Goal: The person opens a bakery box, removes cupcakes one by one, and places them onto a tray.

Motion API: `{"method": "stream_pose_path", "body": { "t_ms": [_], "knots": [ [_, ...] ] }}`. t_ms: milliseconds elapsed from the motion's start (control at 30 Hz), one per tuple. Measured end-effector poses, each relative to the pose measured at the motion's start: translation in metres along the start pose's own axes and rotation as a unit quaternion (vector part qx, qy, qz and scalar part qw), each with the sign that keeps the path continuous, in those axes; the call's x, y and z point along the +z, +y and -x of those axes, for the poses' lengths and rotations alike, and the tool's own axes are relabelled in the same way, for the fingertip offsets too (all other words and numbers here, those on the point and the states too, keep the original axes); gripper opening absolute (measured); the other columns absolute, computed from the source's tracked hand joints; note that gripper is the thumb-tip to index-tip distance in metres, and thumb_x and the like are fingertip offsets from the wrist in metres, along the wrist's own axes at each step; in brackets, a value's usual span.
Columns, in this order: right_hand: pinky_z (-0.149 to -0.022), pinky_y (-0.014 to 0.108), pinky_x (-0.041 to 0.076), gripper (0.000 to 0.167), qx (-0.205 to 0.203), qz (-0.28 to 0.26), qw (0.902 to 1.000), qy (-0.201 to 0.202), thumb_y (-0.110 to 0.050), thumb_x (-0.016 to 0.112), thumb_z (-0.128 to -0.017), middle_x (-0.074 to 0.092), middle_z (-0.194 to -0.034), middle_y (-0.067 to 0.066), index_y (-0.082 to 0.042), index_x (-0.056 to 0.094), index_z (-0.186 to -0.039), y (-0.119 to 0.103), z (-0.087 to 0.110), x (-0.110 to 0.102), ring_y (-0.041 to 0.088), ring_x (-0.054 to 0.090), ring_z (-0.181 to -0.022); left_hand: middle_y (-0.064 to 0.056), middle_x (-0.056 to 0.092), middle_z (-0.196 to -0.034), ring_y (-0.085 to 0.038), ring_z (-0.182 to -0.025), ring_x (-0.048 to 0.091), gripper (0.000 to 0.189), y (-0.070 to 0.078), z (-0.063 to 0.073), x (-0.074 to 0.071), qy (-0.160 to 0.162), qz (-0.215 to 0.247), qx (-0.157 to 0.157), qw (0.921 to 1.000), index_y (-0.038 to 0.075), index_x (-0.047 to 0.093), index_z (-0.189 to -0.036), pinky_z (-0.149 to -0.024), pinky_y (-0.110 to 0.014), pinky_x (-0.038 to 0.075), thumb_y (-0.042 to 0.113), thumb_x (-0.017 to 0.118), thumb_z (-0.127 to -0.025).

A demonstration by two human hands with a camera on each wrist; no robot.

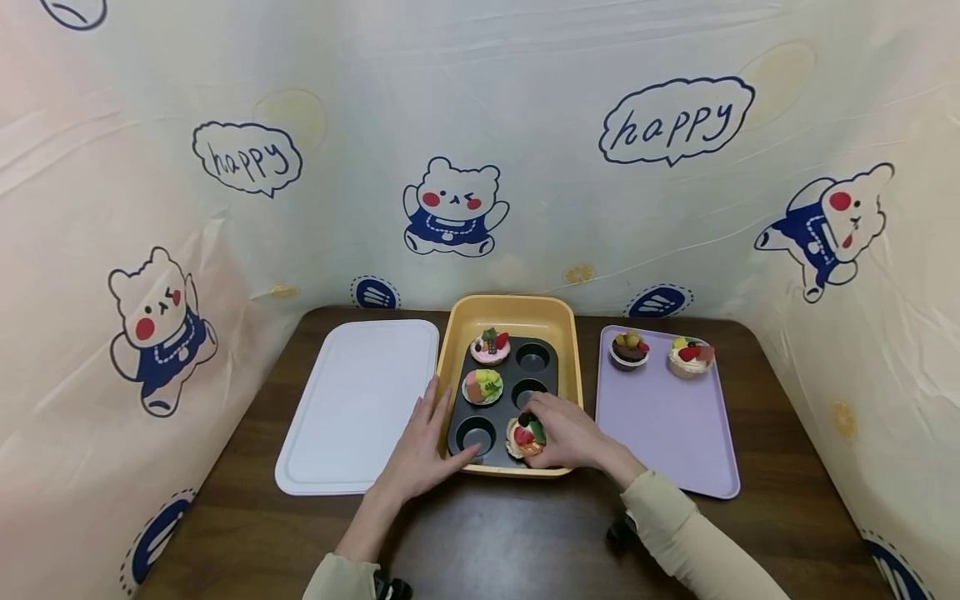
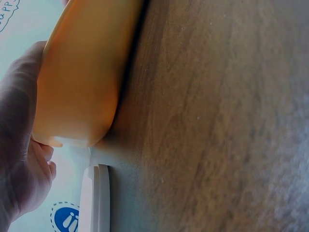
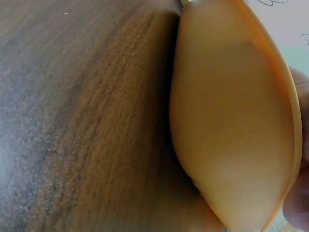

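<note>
A dark muffin tin (image 1: pixel 504 398) with six-cup layout sits inside a yellow basin (image 1: pixel 459 321). In the head view my right hand (image 1: pixel 566 429) pinches a toy cupcake (image 1: pixel 522 439) with strawberry and green topping, at the front right cup. Spread over the basin's front left corner, my left hand (image 1: pixel 425 446) touches the rim with straight fingers. Its thumb points in toward the bare front left cup (image 1: pixel 476 437). A pink-topped cupcake (image 1: pixel 490 347) and a fruit-topped one (image 1: pixel 482 387) fill the left column behind. The wrist views show mostly the basin's outer wall (image 2: pixel 79 82).
To the left lies a white tray (image 1: pixel 358 404). A purple tray (image 1: pixel 663 425) on the right bears a chocolate cupcake (image 1: pixel 628 351) and a cream cupcake (image 1: pixel 690 357) near its far edge. Behind the brown table (image 1: pixel 510 542) hangs a printed curtain (image 1: pixel 525 108).
</note>
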State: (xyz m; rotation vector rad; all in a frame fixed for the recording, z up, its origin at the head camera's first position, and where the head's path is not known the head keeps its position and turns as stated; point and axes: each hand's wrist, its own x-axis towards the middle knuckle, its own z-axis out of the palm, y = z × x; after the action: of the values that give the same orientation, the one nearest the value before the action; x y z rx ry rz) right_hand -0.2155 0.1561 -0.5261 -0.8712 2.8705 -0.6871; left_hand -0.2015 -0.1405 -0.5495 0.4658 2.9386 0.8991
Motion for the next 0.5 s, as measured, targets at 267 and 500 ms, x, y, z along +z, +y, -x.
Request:
{"method": "stream_pose_path", "body": {
  "t_ms": [267, 500],
  "knots": [
    [-0.097, 0.036, 0.061, 0.065, 0.012, -0.106, 0.9936, 0.036, -0.031, 0.098, -0.076, 0.066, -0.127, 0.004, -0.011, 0.068, -0.131, 0.001, 0.004, -0.003, 0.015, 0.064, -0.106, -0.006, -0.001, -0.189, -0.052, -0.169, 0.021, 0.113, -0.001, 0.000, 0.000, -0.002, -0.001, -0.001, 1.0000, 0.017, 0.026, -0.177, -0.129, -0.072, 0.035, 0.064, 0.081, -0.089],
    [-0.102, 0.035, 0.059, 0.067, 0.025, -0.161, 0.9853, 0.051, -0.020, 0.099, -0.077, 0.060, -0.129, 0.002, -0.013, 0.066, -0.135, 0.005, 0.004, -0.009, 0.015, 0.061, -0.111, -0.004, -0.002, -0.189, -0.051, -0.170, 0.020, 0.114, -0.002, -0.001, 0.001, -0.003, 0.002, -0.005, 1.0000, 0.018, 0.025, -0.177, -0.129, -0.073, 0.036, 0.066, 0.080, -0.089]
  ]
}}
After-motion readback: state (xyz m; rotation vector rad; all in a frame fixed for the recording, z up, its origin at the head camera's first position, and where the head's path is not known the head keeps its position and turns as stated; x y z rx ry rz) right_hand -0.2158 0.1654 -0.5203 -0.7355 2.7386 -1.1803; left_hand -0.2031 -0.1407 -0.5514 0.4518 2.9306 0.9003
